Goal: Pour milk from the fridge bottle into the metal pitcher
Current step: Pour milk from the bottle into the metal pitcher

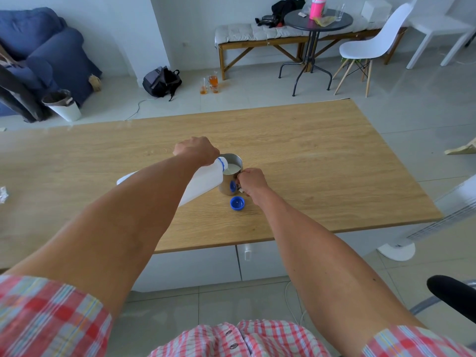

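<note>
Head view, looking down over my two bare forearms at a long wooden table [309, 150] whose top runs left to right. My things sit near its middle, well apart from the far edge and both ends, and closer to the near edge, with bare wood all round them. My left hand [197, 150] is curled over the neck end of a white plastic milk bottle [206, 180]. The bottle is tipped over, its long axis running from lower left up to the right, its mouth pointing right and down over the rim of the metal pitcher [230, 176]. The pitcher stands upright, with milk showing inside. My right hand [251, 181] is closed round the pitcher's right side, where its handle is. A blue cap [237, 203] lies open side up just in front of the pitcher, near my right wrist.
</note>
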Action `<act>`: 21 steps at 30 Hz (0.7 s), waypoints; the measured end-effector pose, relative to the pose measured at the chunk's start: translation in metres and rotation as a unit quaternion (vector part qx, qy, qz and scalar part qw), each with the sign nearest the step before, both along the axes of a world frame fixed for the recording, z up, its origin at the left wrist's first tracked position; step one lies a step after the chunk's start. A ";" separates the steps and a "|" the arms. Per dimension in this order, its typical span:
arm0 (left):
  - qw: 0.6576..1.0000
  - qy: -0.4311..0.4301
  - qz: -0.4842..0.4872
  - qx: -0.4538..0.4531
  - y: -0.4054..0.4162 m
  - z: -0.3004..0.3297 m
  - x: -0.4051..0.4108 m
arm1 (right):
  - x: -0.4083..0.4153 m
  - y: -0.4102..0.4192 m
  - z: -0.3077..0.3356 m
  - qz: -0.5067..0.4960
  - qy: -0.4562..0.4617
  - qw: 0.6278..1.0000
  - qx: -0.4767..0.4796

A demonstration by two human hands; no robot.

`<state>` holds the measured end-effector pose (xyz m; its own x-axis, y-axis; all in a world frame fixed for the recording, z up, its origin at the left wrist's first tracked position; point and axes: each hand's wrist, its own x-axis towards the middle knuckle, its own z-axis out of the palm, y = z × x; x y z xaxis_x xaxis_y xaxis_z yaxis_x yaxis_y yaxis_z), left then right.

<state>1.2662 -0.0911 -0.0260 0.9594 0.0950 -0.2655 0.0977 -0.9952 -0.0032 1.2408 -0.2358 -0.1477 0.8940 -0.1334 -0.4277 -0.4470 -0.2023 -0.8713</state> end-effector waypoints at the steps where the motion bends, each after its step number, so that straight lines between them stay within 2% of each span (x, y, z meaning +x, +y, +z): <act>1: 1.000 0.000 0.000 0.000 0.000 0.000 0.000 | 0.000 0.000 0.000 0.000 -0.001 1.000 0.000; 21: 1.000 0.003 0.005 -0.004 -0.001 0.000 0.000 | -0.002 0.000 0.002 -0.001 -0.004 1.000 -0.007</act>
